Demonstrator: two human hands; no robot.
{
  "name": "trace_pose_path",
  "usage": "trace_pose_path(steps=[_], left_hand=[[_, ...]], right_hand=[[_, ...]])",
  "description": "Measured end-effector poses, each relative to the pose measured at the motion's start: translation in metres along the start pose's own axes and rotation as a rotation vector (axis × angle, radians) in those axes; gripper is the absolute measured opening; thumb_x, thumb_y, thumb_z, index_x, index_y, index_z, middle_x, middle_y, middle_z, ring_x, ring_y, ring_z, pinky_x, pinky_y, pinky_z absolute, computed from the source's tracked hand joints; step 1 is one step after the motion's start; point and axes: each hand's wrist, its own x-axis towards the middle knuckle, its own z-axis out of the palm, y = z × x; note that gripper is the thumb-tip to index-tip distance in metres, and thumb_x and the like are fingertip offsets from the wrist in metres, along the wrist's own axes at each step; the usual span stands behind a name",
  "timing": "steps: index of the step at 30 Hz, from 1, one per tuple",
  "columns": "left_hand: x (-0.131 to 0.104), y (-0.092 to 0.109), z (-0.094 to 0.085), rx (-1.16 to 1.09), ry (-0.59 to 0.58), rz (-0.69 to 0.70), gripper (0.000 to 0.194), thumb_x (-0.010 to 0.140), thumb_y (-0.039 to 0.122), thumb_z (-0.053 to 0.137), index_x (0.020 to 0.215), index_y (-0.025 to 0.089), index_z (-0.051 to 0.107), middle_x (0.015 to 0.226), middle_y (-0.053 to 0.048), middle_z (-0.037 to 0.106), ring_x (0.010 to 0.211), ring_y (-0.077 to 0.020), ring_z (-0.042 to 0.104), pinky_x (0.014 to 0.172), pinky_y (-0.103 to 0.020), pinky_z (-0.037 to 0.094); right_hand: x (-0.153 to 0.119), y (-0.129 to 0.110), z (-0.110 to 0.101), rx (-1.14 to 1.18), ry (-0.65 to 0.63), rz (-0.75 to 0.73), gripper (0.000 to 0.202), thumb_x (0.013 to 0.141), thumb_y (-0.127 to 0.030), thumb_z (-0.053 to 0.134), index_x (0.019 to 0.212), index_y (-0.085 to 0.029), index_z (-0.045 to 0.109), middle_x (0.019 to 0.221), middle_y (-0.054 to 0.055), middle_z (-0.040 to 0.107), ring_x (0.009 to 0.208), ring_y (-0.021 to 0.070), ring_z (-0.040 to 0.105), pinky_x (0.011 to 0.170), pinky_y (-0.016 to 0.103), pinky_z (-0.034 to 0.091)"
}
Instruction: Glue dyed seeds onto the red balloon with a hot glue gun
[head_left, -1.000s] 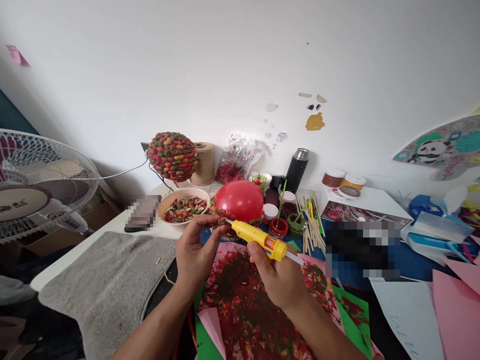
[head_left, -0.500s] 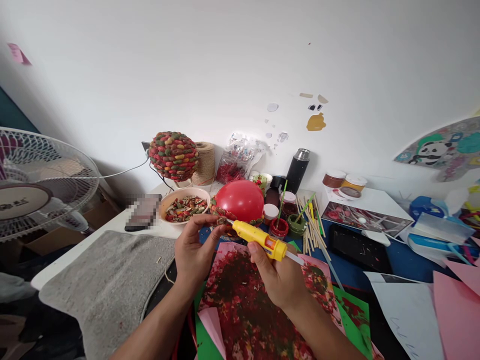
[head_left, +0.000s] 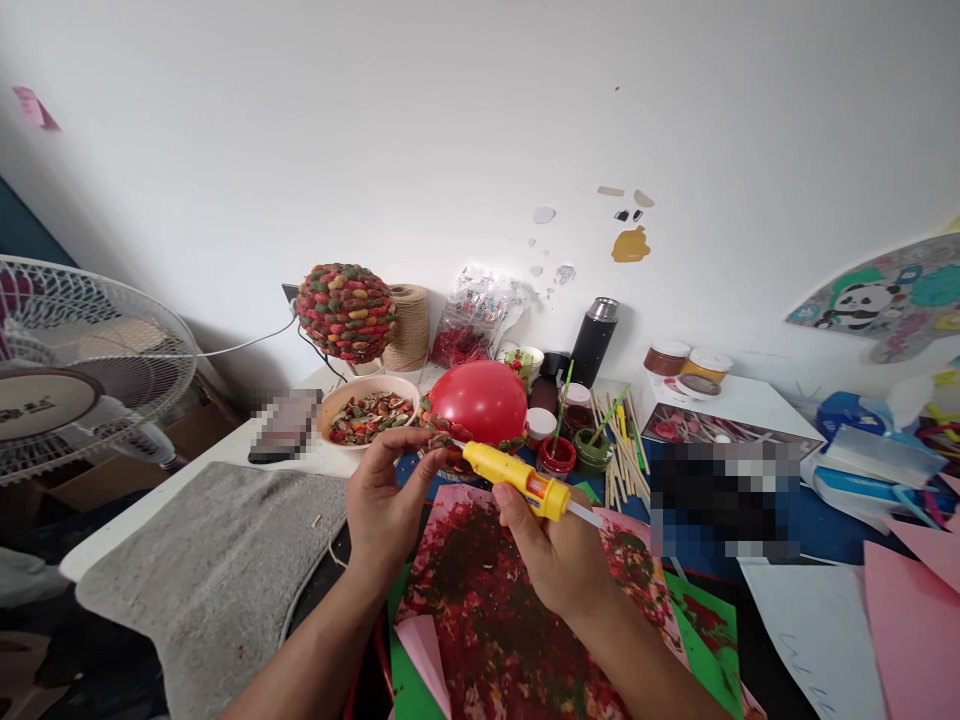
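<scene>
My right hand [head_left: 562,555] is wrapped round a yellow hot glue gun [head_left: 517,480], with a clear glue stick poking out of its rear. The gun's nozzle points left and meets a small brown shell-like piece [head_left: 441,441] pinched between the thumb and fingertips of my left hand [head_left: 390,495]. Just behind both hands sits a red balloon [head_left: 480,400], its lower edge ringed with similar painted pieces. To the left of the balloon, a pale bowl [head_left: 327,425] holds many loose red, green and brown pieces.
A ball covered in coloured pieces [head_left: 346,312] stands before a twine spool [head_left: 409,325]. Paint jars [head_left: 556,457] with brushes, wooden sticks [head_left: 621,470] and a black flask [head_left: 595,340] are at the right. Paint-smeared paper [head_left: 487,610] lies beneath my hands; a fan [head_left: 82,370] stands left.
Both hands, the glue gun and the pinched piece keep almost the same places. The whole view has shifted very slightly.
</scene>
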Motion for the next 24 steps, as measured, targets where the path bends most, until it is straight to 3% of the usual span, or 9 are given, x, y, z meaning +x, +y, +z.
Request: trace_pose_path(steps=[24], left_hand=[[0.001, -0.0055, -0.0023, 0.015, 0.032, 0.009, 0.019, 0.088, 0.032, 0.089, 0.101, 0.024, 0.077, 0.099, -0.004, 0.078, 0.095, -0.022, 0.07, 0.091, -0.036, 0.056]], right_hand=[[0.0006, 0.0018, 0.0007, -0.031, -0.02, -0.009, 0.054, 0.114, -0.053, 0.05, 0.072, -0.023, 0.066, 0.06, 0.002, 0.07, 0.053, 0.0183, 0.068, 0.055, 0.028, 0.047]])
